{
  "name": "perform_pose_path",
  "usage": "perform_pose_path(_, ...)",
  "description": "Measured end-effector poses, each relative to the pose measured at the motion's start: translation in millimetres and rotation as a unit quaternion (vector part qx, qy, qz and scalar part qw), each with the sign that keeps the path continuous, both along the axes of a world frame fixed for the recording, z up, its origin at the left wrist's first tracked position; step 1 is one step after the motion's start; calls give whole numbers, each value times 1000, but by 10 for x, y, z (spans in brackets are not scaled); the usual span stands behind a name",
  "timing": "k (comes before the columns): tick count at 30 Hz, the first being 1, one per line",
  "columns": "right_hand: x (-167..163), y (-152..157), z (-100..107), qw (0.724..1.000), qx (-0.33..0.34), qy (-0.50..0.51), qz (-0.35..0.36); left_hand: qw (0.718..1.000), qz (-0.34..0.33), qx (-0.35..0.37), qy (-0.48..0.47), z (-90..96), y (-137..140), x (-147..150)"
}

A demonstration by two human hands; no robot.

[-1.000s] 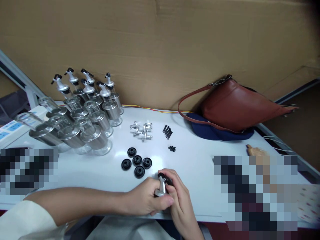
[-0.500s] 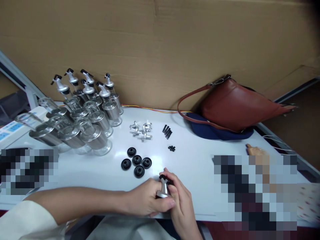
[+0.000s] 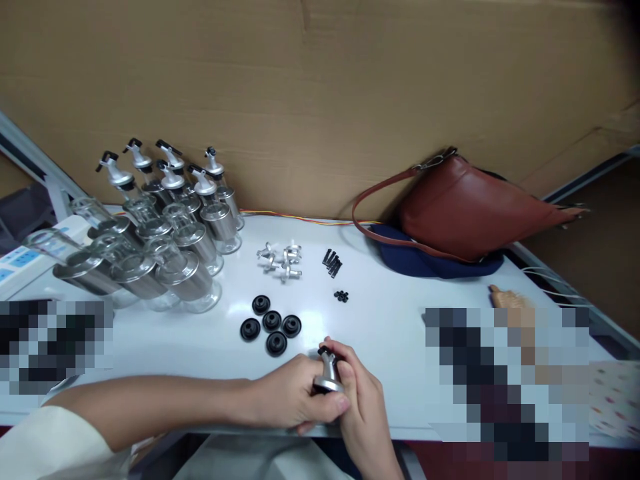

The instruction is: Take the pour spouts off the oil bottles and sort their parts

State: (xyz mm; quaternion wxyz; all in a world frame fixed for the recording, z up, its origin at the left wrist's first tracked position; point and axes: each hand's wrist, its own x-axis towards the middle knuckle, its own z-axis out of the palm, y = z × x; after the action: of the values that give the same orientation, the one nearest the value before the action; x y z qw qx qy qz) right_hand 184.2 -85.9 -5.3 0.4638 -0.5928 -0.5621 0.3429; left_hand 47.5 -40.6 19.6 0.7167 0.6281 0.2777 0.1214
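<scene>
My left hand (image 3: 290, 395) is closed around the lower part of a silver bottle pourer (image 3: 329, 383), its thumb along the base. From the other side, my right hand (image 3: 366, 400) wraps the same pourer, with its fingers by the black lever at the top. The underside of the pourer is hidden in the hands. Just beyond them lie several round black stoppers (image 3: 271, 321). Farther back are several silver spout pieces (image 3: 290, 255), several short black levers (image 3: 332, 262) and a small cluster of tiny black parts (image 3: 341, 296).
Several glass-and-steel bottles (image 3: 186, 273) stand at the left, the rear ones topped with pourers (image 3: 205, 181). A brown bag (image 3: 450, 207) rests on a dark blue cap (image 3: 430, 264) at the back right. A power strip (image 3: 20, 260), blurred-out patches and a wooden object (image 3: 507, 298) lie toward the sides.
The camera view has shifted very slightly. Both hands stay on the pourer with only a small movement of the fingers; the parts on the table lie as before.
</scene>
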Motion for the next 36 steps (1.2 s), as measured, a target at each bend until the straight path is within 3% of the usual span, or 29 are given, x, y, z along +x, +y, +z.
perform_pose_path(2,-4,33,14,996,-17,81,-22,997,-30,70,-14,-14,-14,-9)
perform_pose_path(5,-1,93,33,962,-28,266,-48,976,-99,184,-60,-11,-19,-19)
perform_pose_path(8,8,113,28,952,-53,299,-42,982,-94,155,-54,17,10,-20)
perform_pose_path(12,28,85,-18,967,-79,236,-58,994,-44,97,-34,30,32,-16)
perform_pose_path(16,66,73,10,982,-30,147,-111,999,5,5,-40,-7,-3,-21)
perform_pose_path(19,152,130,179,993,27,46,-108,995,50,-47,-71,-30,-21,-30)
perform_pose_path(24,420,568,641,988,78,-105,-82,993,73,-24,-85,-31,-8,-42)
perform_pose_path(27,541,1004,806,969,13,-240,-56,993,76,-19,-85,-19,4,-44)
perform_pose_path(29,575,1270,810,933,-76,-351,-8,993,79,-21,-82,-9,7,-45)
perform_pose_path(32,592,1524,678,916,-123,-380,26,993,78,-27,-83,-4,3,-45)
perform_pose_path(36,662,1597,447,903,-147,-404,19,993,73,-30,-88,-22,-5,-41)
